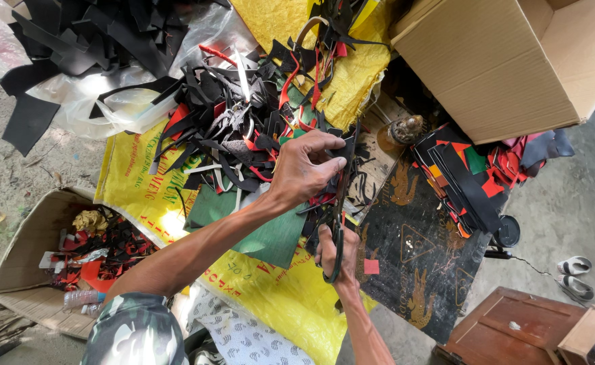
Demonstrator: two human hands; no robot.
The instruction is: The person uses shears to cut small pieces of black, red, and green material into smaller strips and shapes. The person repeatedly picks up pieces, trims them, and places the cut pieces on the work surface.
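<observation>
Head view: we see two hands cutting a black scrap with scissors over a heap of offcuts.

Our left hand (pixel 302 169) has its fingers curled, pinching a small black scrap (pixel 343 145) by its edge, just above the heap of black, red and green offcuts (pixel 236 128) spread on a yellow woven sack (pixel 291 297). Our right hand (pixel 335 253) is wrapped through the handles of a pair of dark scissors (pixel 339 216), whose blades point up to the scrap held by the left hand. A green sheet (pixel 270 233) lies under the left forearm. To the right we see a sorted stack of strips (pixel 463 179) beside a large cardboard box (pixel 514 61), and at lower left an open carton (pixel 30 236) holds more red and black pieces.
</observation>
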